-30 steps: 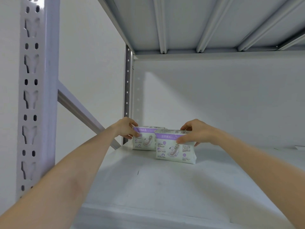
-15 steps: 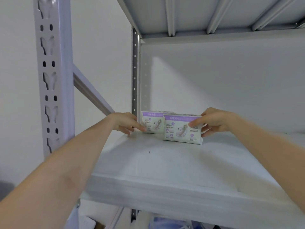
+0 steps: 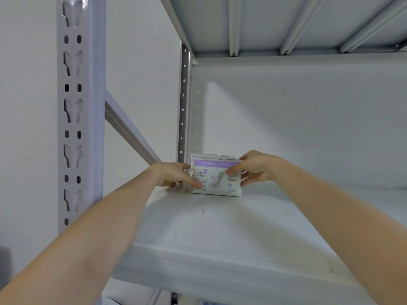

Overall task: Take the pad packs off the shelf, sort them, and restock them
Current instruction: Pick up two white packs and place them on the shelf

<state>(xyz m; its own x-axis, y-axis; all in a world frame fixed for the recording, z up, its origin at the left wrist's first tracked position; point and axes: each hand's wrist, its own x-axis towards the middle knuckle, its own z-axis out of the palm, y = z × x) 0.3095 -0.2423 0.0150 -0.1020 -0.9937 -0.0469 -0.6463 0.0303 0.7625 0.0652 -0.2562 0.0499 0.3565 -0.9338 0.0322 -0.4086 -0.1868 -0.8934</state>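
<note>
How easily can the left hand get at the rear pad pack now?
Probably not directly. The front pad pack stands right before the rear pad pack, hiding all but its top edge, and the left hand grips the front one.

A stockroom — bare grey metal racking [image 3: 79, 119], slotted uprights, plain white walls.
</note>
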